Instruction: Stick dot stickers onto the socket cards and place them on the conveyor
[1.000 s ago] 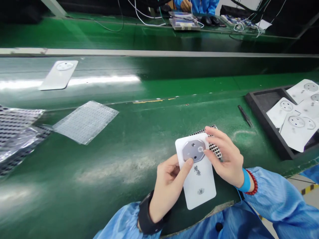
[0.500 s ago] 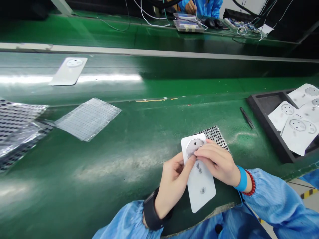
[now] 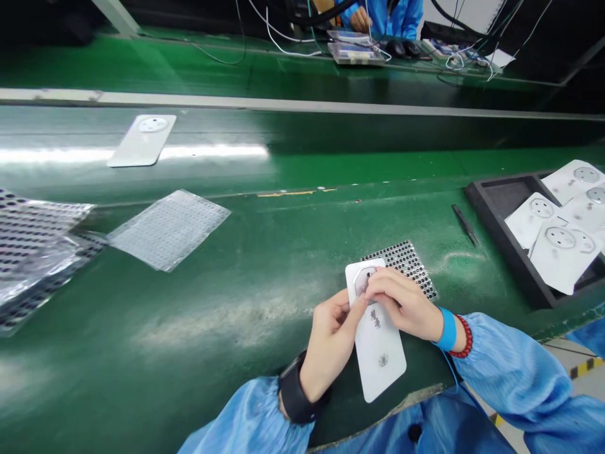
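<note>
My left hand [image 3: 331, 340] grips the left edge of a white plastic socket panel [image 3: 380, 353], with its thumb along the panel's side. A silver round disc [image 3: 361, 281] sits in the panel's upper end, mostly hidden by my right hand [image 3: 401, 304], whose fingertips pinch at it. Two dark printed marks show lower on the panel. Under its top end lies a perforated sheet with black dots [image 3: 406, 268], on the green bench [image 3: 227, 315].
A black foam tray [image 3: 496, 202] at right holds several white panels; black tweezers [image 3: 466, 226] lie beside it. A clear dotted sheet [image 3: 169, 230], a stack of sheets [image 3: 33, 258] and a white panel [image 3: 142, 140] lie to the left. A co-worker's hand [image 3: 360, 20] works beyond.
My right hand has slid left over the silver disc, covering most of it. The panel has stayed in my left hand, and more of the perforated sheet now shows.
</note>
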Demonstrator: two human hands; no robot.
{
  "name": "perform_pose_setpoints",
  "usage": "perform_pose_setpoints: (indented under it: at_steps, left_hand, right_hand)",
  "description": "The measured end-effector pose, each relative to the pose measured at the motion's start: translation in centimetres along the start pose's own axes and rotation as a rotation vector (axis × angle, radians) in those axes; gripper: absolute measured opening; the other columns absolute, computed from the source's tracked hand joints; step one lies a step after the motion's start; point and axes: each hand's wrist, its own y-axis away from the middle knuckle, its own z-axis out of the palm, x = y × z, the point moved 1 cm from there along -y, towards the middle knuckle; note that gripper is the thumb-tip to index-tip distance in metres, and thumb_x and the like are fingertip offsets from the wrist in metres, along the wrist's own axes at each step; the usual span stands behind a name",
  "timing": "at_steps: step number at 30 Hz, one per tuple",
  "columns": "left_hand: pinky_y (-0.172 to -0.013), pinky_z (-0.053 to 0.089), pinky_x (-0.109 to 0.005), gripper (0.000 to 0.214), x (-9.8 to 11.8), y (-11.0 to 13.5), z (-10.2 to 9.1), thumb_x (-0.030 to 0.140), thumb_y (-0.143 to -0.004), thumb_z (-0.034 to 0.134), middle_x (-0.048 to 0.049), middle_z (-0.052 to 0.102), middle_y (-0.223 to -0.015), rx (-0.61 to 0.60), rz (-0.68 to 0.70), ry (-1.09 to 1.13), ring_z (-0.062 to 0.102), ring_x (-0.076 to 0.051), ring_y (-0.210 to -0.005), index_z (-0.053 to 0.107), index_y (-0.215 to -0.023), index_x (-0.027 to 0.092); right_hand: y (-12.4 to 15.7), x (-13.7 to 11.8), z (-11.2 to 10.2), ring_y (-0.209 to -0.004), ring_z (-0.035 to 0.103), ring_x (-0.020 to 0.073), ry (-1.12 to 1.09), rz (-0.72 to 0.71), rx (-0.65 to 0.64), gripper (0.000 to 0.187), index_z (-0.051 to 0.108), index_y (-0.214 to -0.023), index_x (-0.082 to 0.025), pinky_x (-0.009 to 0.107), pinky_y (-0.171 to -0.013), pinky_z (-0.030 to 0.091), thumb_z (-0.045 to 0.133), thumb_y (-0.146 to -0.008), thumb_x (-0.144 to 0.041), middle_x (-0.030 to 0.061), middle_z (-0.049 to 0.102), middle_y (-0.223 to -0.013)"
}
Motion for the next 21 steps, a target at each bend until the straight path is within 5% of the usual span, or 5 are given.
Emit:
perform_pose_setpoints:
  at_steps: [21]
  left_hand:
    - [-0.048, 0.040, -0.019, 0.030, 0.78, 0.31, 0.11, 0.039, -0.083, 0.064, -0.0031, 0.065, -0.066, -0.013, 0.078, -0.014, 0.050, -0.012, -0.054, 0.071, -0.091, 0.011]
  right_hand:
    - [-0.10, -0.60, -0.50, -0.082, 0.060, 0.0135, 0.103, 0.034, 0.099, 0.014, 0.050, -0.095, -0.020, 0.045, -0.105, 0.040, 0.045, -0.093, -0.008, 0.0017, 0.062, -0.086]
